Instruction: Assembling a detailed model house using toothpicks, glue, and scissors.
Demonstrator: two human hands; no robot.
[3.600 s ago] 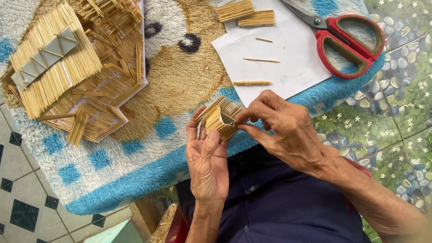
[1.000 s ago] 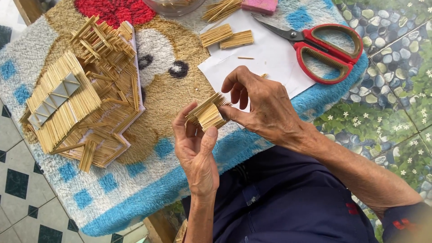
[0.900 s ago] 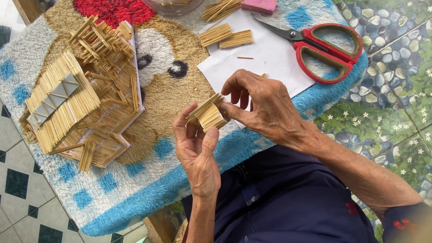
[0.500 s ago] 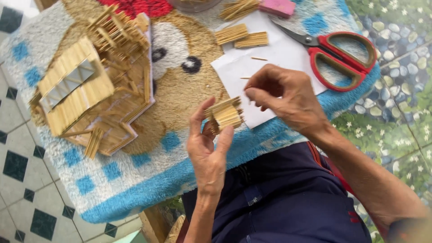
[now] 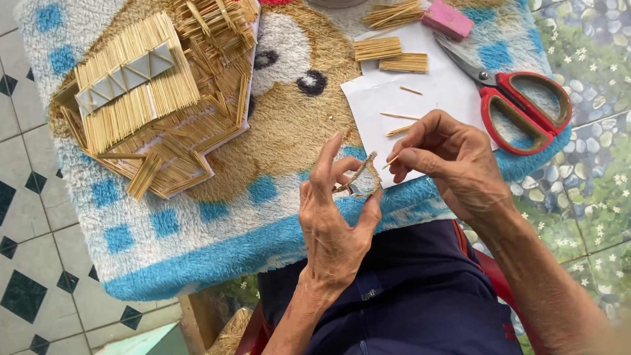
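My left hand [image 5: 336, 217] pinches a small piece made of glued wooden sticks [image 5: 363, 177], held edge-on above the near edge of a fluffy blue and white cloth [image 5: 197, 243]. My right hand [image 5: 453, 161] holds one thin stick [image 5: 392, 160] between thumb and forefinger, its tip touching the small piece. Beneath my right hand lies a white sheet of paper [image 5: 447, 89] with loose sticks [image 5: 398, 116] on it.
A model house of sticks [image 5: 154, 92] stands at the far left of the cloth. Red-handled scissors [image 5: 519, 98], a pink eraser-like block [image 5: 447, 18] and flat stick bundles [image 5: 392, 54] lie at the back right. Tiled floor left, pebbled floor right.
The left hand has turned the small stick piece from broadside to edge-on. The right hand left the piece, picked a single stick off the paper and brought it to the piece.
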